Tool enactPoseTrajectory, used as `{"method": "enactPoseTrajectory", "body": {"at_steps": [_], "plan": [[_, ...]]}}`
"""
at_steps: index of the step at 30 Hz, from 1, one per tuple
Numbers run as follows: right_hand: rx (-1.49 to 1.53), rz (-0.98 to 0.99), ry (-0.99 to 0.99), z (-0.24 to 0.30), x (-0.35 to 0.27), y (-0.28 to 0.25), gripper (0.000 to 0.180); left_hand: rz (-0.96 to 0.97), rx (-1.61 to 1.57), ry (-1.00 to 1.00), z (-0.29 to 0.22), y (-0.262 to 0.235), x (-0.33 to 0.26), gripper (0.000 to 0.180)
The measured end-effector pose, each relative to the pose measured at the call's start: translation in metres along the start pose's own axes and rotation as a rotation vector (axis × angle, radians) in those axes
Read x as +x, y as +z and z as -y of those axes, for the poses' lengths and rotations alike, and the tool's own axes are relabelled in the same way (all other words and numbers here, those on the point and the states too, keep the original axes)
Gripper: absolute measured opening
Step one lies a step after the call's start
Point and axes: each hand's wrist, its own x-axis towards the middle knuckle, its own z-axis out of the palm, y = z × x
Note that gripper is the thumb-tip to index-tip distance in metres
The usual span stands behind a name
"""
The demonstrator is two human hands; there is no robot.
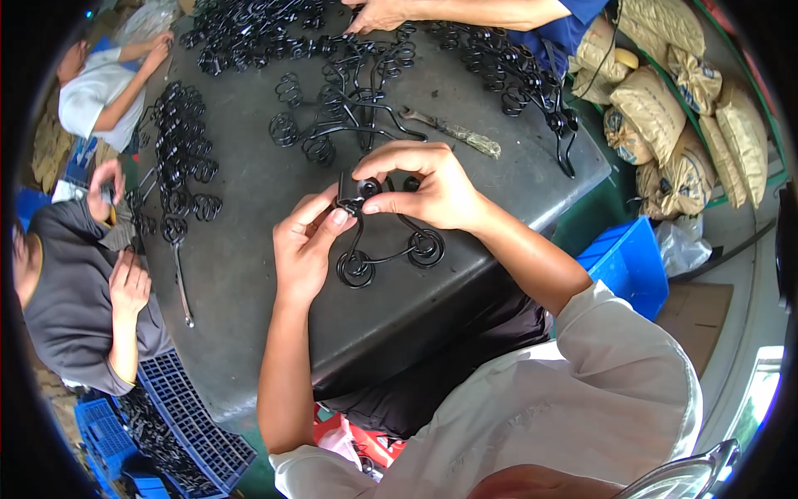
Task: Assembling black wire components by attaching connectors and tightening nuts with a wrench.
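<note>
My left hand (299, 254) pinches the end of a black bent-wire coil spring (356, 270) between thumb and fingers, in front of me over the table's near edge. Its two round coils hang below my hands. On the other side, my right hand (432, 190) has thumb and forefinger closed around a small round black fitting (371, 189) at the same end of the spring. My fingers partly hide where fitting and wire meet. Beyond my hands lies a loose group of similar black coil springs (320, 150), with an open-ended wrench (457, 133), its handle wrapped, beside them.
More black springs are heaped on the dark table (241, 274) at the far side (249, 37), left (179, 141) and right (515, 75). A second wrench (183, 287) lies left. Co-workers sit left; another's arms (490, 12) reach in. Blue crates (628, 262) and sacks (652, 112) stand around.
</note>
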Motion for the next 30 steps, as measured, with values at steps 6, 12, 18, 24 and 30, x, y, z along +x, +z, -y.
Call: {"method": "enactPoseTrajectory", "body": {"at_steps": [6,12,18,24,30], "plan": [[0.101,-0.042,0.014,-0.007,-0.007,-0.006,0.031,-0.043,-0.001,-0.046,0.0,0.001,0.001,0.035],[0.08,-0.073,0.023,-0.006,-0.008,-0.002,0.03,-0.07,0.005,-0.06,0.004,0.0,0.0,0.034],[0.078,-0.088,-0.038,-0.007,-0.007,-0.003,0.028,-0.076,-0.025,-0.074,0.007,-0.004,-0.001,0.035],[0.125,-0.082,0.133,-0.004,-0.007,-0.001,0.024,-0.112,-0.036,-0.042,0.007,-0.001,-0.002,0.037],[0.192,-0.095,0.106,-0.009,-0.008,0.002,0.021,-0.11,-0.039,-0.082,0.007,-0.005,-0.005,0.038]]}}
